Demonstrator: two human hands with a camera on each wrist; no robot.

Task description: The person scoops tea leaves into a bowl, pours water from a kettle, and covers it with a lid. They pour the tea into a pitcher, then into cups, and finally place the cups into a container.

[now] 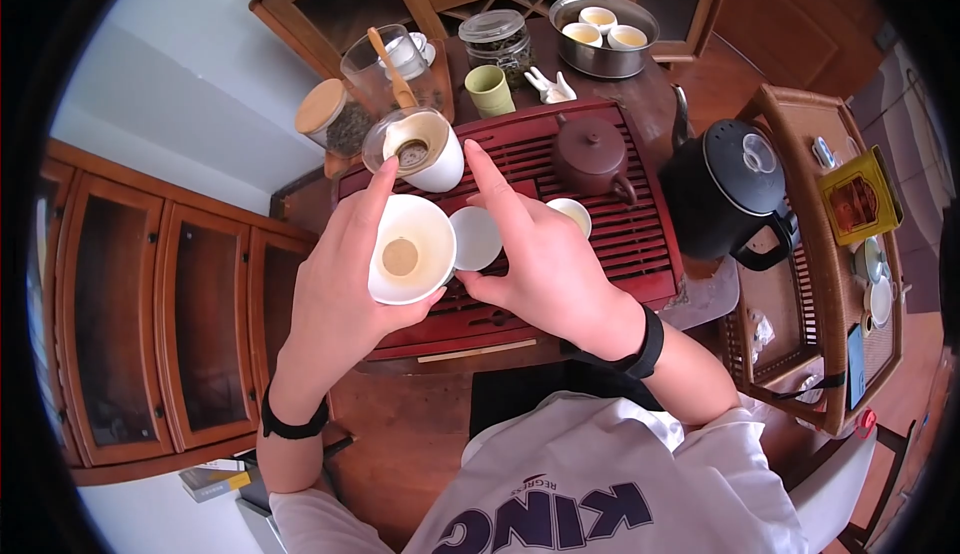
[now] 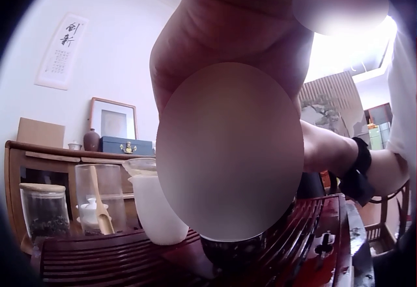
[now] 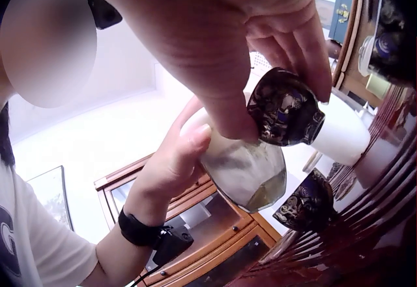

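Observation:
My left hand (image 1: 345,264) holds a wide white bowl (image 1: 440,254) by its rim, its pale inside facing the head camera. In the right wrist view the bowl's wall (image 3: 244,170) looks translucent. Beside it, my right hand (image 1: 545,264) pinches a small dark patterned teacup (image 3: 287,108) between thumb and fingers; its inside looks white from above. Another dark patterned teacup (image 3: 307,201) stands on the slatted tea tray (image 1: 640,244). Just beyond my fingers is a white pitcher (image 1: 440,169) with a strainer (image 1: 412,149) on top. A blurred oval hides much of the left wrist view.
A clay teapot (image 1: 590,154) sits on the tray's right part, with a black kettle (image 1: 725,194) farther right. Behind the tray are a green cup (image 1: 489,91), a lidded jar (image 1: 497,44) and a steel basin (image 1: 605,59) holding white cups. Glass canisters (image 1: 345,129) stand left.

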